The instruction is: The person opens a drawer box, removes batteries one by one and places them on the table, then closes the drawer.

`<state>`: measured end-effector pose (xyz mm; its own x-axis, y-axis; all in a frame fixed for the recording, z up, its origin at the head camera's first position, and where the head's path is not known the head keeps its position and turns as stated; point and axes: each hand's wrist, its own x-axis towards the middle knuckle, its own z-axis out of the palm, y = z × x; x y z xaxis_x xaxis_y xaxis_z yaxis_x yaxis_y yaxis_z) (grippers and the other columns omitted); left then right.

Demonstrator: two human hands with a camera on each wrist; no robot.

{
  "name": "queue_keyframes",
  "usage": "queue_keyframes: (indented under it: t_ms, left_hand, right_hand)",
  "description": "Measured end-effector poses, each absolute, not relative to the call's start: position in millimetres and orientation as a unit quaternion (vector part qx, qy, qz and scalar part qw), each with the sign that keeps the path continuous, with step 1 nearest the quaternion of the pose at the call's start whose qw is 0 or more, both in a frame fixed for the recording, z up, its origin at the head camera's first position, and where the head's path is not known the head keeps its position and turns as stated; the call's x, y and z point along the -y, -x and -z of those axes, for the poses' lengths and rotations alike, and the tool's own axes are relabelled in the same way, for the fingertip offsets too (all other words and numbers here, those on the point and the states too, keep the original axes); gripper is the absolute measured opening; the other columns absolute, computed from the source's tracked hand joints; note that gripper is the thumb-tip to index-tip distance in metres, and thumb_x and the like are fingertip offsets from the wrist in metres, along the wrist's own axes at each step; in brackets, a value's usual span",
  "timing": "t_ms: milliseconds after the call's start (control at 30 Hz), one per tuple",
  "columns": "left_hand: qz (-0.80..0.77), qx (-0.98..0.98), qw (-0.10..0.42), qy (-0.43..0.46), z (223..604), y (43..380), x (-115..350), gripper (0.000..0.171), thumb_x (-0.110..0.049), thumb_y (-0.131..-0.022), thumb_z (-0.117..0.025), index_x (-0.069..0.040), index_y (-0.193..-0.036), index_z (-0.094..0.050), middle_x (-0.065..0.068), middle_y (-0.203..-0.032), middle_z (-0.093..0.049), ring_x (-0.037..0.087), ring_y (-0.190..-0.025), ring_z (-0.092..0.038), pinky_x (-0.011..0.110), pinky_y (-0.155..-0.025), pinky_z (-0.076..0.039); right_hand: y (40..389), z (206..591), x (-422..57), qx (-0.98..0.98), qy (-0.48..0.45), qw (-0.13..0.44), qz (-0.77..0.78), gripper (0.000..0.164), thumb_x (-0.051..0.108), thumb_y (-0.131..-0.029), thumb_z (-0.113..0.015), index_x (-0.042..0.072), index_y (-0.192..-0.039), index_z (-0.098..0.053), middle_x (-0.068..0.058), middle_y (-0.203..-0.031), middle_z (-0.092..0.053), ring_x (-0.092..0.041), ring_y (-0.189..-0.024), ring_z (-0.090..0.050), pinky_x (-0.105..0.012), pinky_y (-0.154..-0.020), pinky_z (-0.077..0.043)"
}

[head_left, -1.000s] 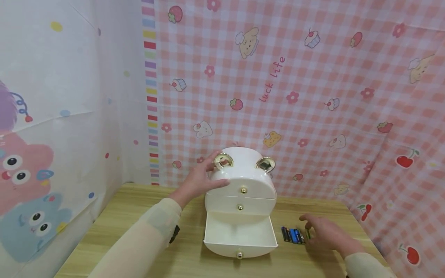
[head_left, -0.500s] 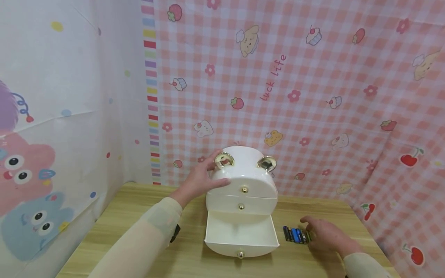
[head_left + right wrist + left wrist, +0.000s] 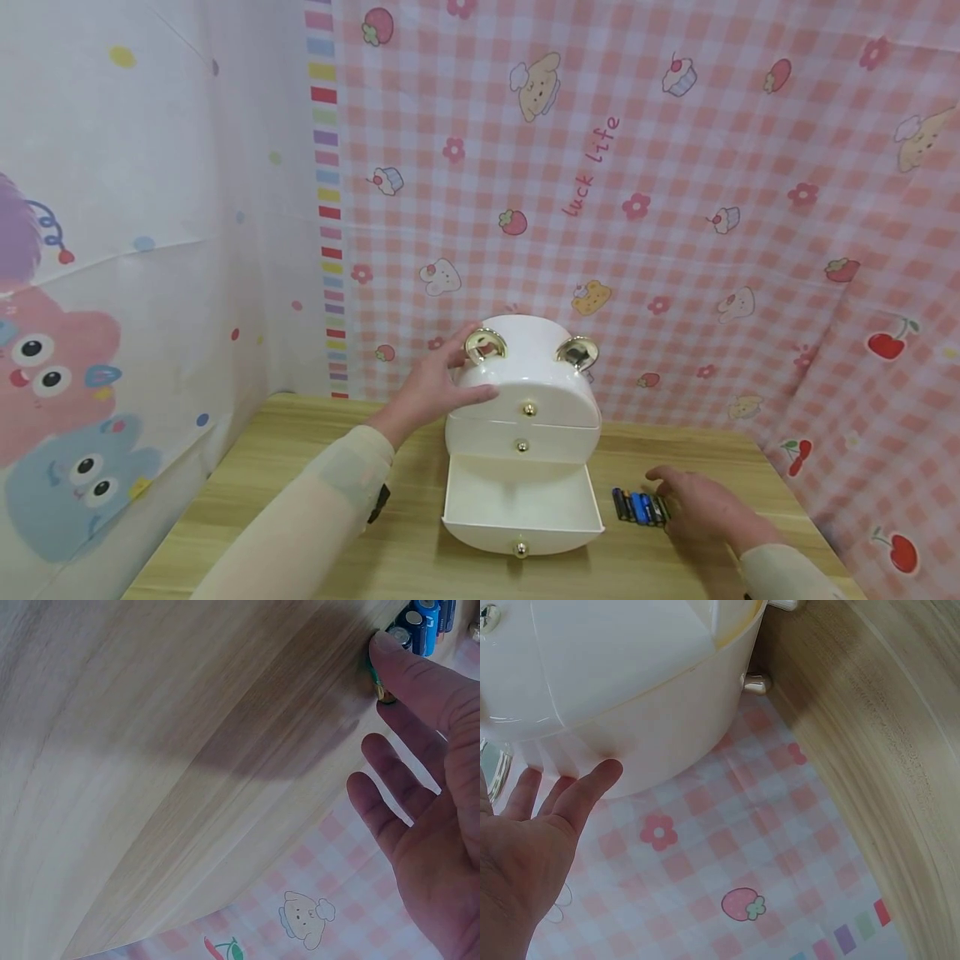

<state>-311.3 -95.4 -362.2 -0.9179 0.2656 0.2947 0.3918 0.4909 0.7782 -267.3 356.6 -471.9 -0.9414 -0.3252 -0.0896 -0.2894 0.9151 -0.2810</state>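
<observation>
A white rounded drawer box (image 3: 487, 442) with gold ear-shaped trims and gold knobs stands on the table; its bottom drawer (image 3: 517, 500) is pulled out and bare inside. My left hand (image 3: 427, 387) rests against the box's left side, thumb on the front, fingers partly hidden behind the ear trim. To the right of the drawer lies a row of several small batteries (image 3: 637, 507). At that row's right end my right hand (image 3: 708, 508) pinches a green and gold battery (image 3: 385, 694) between thumb and index finger; the other fingers are spread.
The wooden table (image 3: 300, 467) is backed by a pink checked cloth (image 3: 637, 250) close behind the box. A white patterned cloth (image 3: 150, 333) hangs at the left. The open drawer juts towards the front.
My right hand has moved slightly left, bringing the green battery from slightly apart to beside the others in the row. The left hand and the box keep their places; the view shifts a little.
</observation>
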Motion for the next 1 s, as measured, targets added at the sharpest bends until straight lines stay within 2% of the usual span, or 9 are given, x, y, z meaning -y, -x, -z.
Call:
queue_keyframes:
  t_ms: [367,1000]
  left_hand:
    - [0.466,0.863,0.064,0.182,363.6,312.7,95.0,0.102,-0.044,-0.083,-0.093,-0.045,-0.166,-0.033,0.017,-0.150,-0.065,0.035,-0.143,-0.060,0.060,-0.120,-0.047]
    - [0.465,0.863,0.070,0.187,363.8,312.3,95.3,0.102,-0.042,-0.083,-0.093,-0.041,-0.167,-0.034,0.018,-0.150,-0.065,0.035,-0.142,-0.061,0.059,-0.118,-0.048]
  right_hand:
    - [267.4,473.4,-357.8,-0.975,0.156,0.067,0.143,0.073,0.003,-0.067,-0.094,0.007,-0.134,-0.065,-0.006,-0.115,-0.078,-0.038,-0.111,-0.073,-0.066,-0.101,-0.055]
    - [267.4,477.7,-358.6,-0.976,0.149,0.067,0.144,0.071,0.005,-0.068,-0.095,0.009,-0.133,-0.066,-0.007,-0.118,-0.077,-0.034,-0.109,-0.073,-0.063,-0.099,-0.057]
